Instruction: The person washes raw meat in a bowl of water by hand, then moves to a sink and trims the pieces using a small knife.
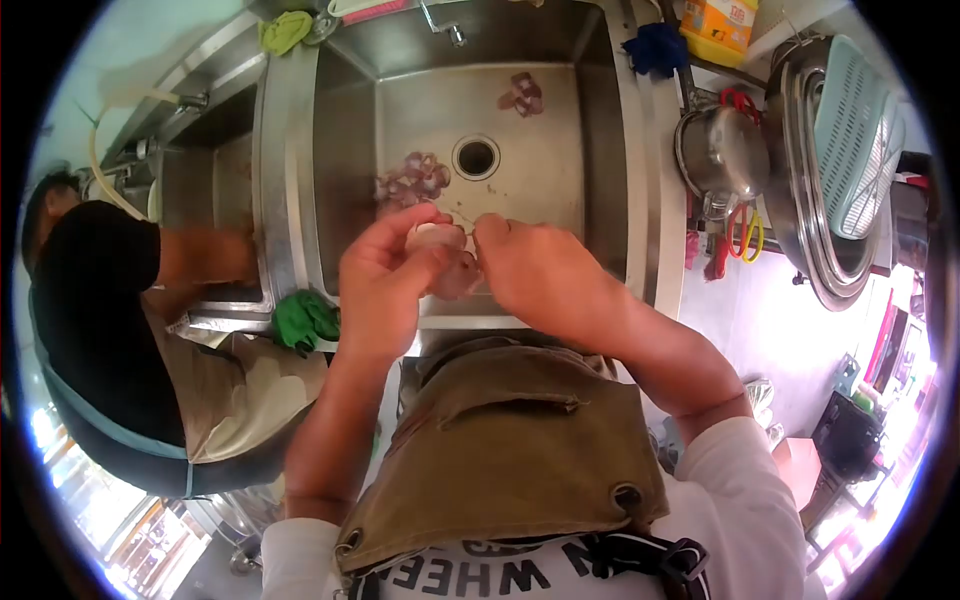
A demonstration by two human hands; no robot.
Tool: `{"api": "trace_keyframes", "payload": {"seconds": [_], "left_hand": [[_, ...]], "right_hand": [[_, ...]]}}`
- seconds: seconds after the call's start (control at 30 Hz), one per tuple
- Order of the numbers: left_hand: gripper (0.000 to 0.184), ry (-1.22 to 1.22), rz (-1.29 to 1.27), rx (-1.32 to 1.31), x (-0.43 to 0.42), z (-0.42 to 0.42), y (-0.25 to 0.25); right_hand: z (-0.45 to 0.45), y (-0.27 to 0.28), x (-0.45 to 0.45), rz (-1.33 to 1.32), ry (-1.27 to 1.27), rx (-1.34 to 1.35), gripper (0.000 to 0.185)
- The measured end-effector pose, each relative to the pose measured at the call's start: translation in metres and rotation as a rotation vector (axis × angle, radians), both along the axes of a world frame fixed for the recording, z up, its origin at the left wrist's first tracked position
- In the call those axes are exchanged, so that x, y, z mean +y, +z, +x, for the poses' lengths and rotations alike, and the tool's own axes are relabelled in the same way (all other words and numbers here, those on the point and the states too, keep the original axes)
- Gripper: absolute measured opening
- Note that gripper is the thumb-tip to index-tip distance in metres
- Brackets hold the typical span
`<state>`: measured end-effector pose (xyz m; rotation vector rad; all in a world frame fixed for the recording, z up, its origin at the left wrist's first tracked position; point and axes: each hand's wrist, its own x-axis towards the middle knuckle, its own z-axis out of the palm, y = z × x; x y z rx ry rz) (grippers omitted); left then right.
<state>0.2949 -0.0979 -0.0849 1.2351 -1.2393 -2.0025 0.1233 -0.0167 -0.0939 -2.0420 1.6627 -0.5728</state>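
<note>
Over the near part of a steel sink (540,190), my left hand (385,275) holds a pinkish, glossy piece of raw meat (455,275) between thumb and fingers. Part of the meat is pale, and it looks like a gizzard. My right hand (540,265) is closed close against its right side, with fingertips pinched together. What the pinch holds is too small to make out. A pile of similar purplish-pink meat pieces (415,178) lies on the sink floor to the left of the drain (476,157). A smaller cluster of meat pieces (523,94) sits at the far right.
A faucet (455,35) juts over the sink's far edge. At the left, a co-worker in a black shirt (95,290) reaches into a second sink (205,190). A green cloth (305,320) lies between the sinks. Pots (725,150) and a yellow jug (718,30) stand right.
</note>
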Motion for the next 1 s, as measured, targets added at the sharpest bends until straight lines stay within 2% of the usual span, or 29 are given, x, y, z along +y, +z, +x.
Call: {"api": "trace_keyframes", "payload": {"seconds": [0.2, 0.33, 0.5, 0.7, 0.8, 1.0], "left_hand": [[0.037, 0.051, -0.033, -0.019, 0.002, -0.003, -0.005], [0.037, 0.065, -0.069, -0.118, -0.002, -0.004, -0.008], [0.035, 0.075, 0.033, -0.046, -0.006, -0.007, -0.002], [0.035, 0.168, 0.042, 0.072, -0.005, -0.003, -0.007], [0.035, 0.161, 0.054, 0.069, -0.004, 0.002, -0.012], [0.034, 0.149, 0.042, 0.036, -0.001, -0.001, -0.005]], "right_hand": [[0.002, -0.015, 0.001, 0.045, -0.040, -0.028, 0.013], [0.005, -0.009, 0.000, 0.074, -0.035, -0.167, 0.013], [0.008, -0.022, -0.001, 0.018, -0.069, -0.257, 0.012], [0.015, -0.022, -0.005, 0.147, -0.096, -0.250, 0.012], [0.015, -0.025, -0.007, 0.132, -0.070, -0.100, 0.012], [0.011, -0.026, -0.012, 0.154, -0.088, -0.240, 0.011]]}}
